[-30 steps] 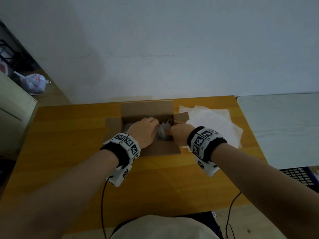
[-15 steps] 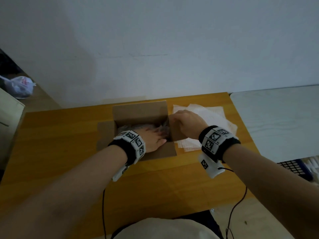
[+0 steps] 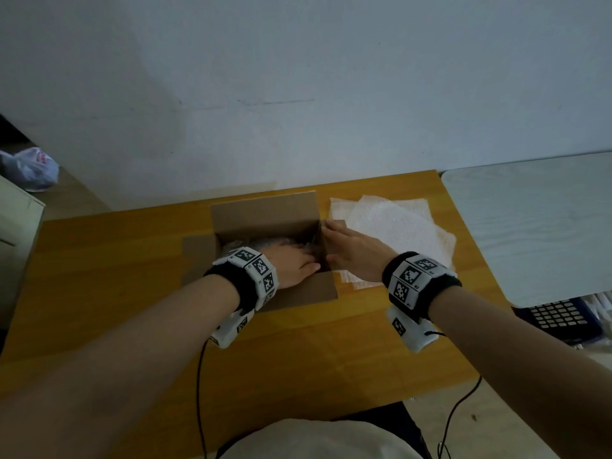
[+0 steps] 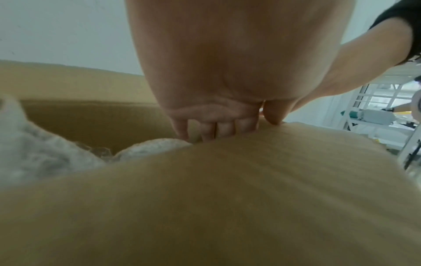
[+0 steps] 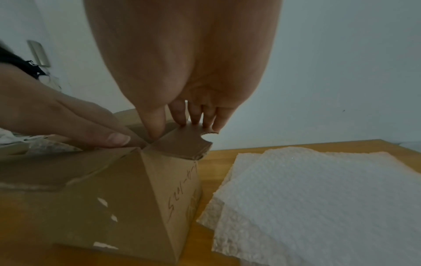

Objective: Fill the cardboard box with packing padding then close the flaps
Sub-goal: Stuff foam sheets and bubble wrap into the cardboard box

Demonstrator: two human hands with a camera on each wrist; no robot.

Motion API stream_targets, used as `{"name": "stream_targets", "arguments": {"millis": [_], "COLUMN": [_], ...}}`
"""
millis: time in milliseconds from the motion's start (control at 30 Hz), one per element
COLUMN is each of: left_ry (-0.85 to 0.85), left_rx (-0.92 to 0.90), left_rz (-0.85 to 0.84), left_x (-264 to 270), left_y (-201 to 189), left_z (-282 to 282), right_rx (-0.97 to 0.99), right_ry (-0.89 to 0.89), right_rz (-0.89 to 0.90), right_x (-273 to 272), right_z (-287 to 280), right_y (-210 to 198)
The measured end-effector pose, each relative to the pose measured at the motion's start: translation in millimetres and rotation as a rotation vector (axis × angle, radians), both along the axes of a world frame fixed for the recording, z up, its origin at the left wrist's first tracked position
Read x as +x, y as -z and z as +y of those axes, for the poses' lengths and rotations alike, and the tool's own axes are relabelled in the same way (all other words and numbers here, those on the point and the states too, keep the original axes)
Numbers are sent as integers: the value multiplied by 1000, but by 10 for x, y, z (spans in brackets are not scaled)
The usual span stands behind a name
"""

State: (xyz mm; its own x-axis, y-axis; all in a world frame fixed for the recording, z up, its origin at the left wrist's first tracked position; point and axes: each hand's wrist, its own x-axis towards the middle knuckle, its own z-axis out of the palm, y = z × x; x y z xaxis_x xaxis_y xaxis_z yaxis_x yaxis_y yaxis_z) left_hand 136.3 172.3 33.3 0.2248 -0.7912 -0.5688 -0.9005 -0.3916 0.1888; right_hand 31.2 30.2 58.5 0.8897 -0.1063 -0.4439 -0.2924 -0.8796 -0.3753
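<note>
An open cardboard box stands on the wooden table, with crumpled bubble padding inside it. My left hand reaches into the box and presses the padding with straight fingers. The box's near flap lies below that wrist. My right hand is at the box's right side. There it pinches the upright right flap, thumb on the inner face and fingertips over its top edge.
A stack of white padding sheets lies on the table just right of the box. A pale table adjoins on the right, with a blue crate below it. A plastic bag sits far left. The wall is right behind the box.
A second ago both hands were bunched on the padding inside the box. My right hand has come out and taken the right flap. My left hand has flattened on the padding.
</note>
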Motion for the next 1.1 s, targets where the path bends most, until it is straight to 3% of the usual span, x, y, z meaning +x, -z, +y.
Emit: {"name": "stream_targets", "arguments": {"millis": [300, 567, 667, 833, 1000, 1100], "left_ry": [74, 125, 57, -156, -234, -267], "left_rx": [196, 76, 36, -273, -606, -686], "left_rz": [-64, -66, -36, 10, 26, 22], "left_x": [139, 209, 247, 127, -207, -425], "left_y": [156, 72, -3, -289, -487, -510], "left_z": [-192, -31, 90, 80, -138, -331], "right_rx": [8, 8, -8, -37, -69, -115], "right_ry": [17, 25, 33, 66, 147, 220], "right_rz": [11, 8, 9, -40, -94, -101], "right_x": [-13, 3, 1, -75, -313, -539], "right_z": [-40, -42, -16, 36, -77, -241], "right_y": [56, 75, 45, -37, -143, -173]}}
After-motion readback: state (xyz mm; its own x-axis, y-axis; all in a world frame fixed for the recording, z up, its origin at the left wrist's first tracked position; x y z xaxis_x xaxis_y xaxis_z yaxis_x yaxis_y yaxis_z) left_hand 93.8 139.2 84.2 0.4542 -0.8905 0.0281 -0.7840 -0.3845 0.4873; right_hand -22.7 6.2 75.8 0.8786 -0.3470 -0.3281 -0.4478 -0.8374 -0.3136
